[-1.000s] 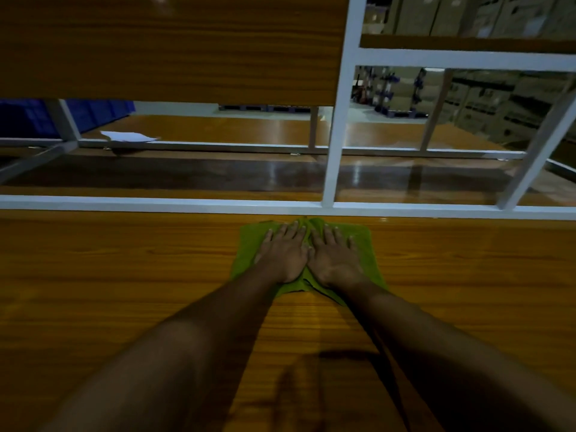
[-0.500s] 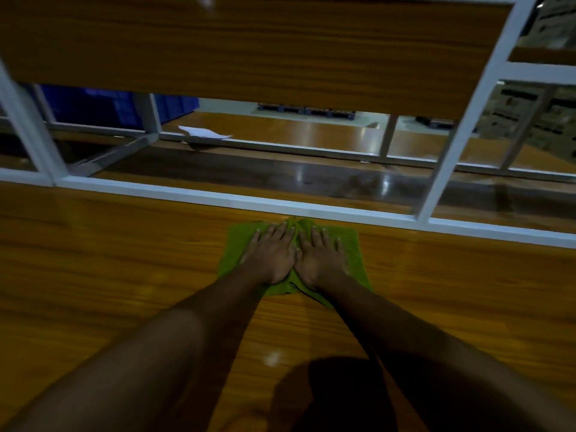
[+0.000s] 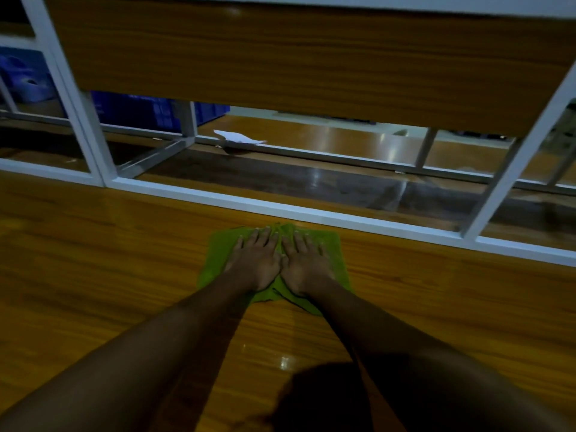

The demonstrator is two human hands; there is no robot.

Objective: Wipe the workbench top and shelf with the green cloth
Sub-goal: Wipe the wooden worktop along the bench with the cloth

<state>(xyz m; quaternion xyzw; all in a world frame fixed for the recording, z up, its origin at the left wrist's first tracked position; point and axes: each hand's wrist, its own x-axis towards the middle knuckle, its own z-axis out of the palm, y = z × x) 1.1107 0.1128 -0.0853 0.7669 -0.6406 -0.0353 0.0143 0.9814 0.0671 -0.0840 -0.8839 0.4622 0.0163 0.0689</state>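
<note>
The fingers (image 3: 260,240) of the left hand (image 3: 254,266) are lying straight and a little spread, and they are pressing flat on the green cloth (image 3: 218,254). The fingers (image 3: 300,243) of the right hand (image 3: 307,268) are doing the same. No finger is curling around the cloth or pinching it. All fingertips are pointing away from the person, toward the white rail (image 3: 218,199). The two hands are lying side by side with the thumbs toward each other in the middle; I cannot tell if the thumbs are really touching.

The green cloth is lying spread on the table (image 3: 109,260), under both palms, with its far edge just beside the white rail. A small fold of cloth is rising between the two hands, and one corner is showing from under the right wrist. The bare forearms (image 3: 193,332) are reaching over the wooden table from the lower edge of the view, and a dark shadow (image 3: 324,397) is falling on the table between them.

Above the rail, the wooden shelf (image 3: 280,67) is sitting between slanted white posts (image 3: 78,98). Through the gap under it, a second wooden surface (image 3: 343,138) is showing, and a white paper (image 3: 240,137) is lying on its near edge. Blue crates (image 3: 137,110) are standing at the left behind the posts.
</note>
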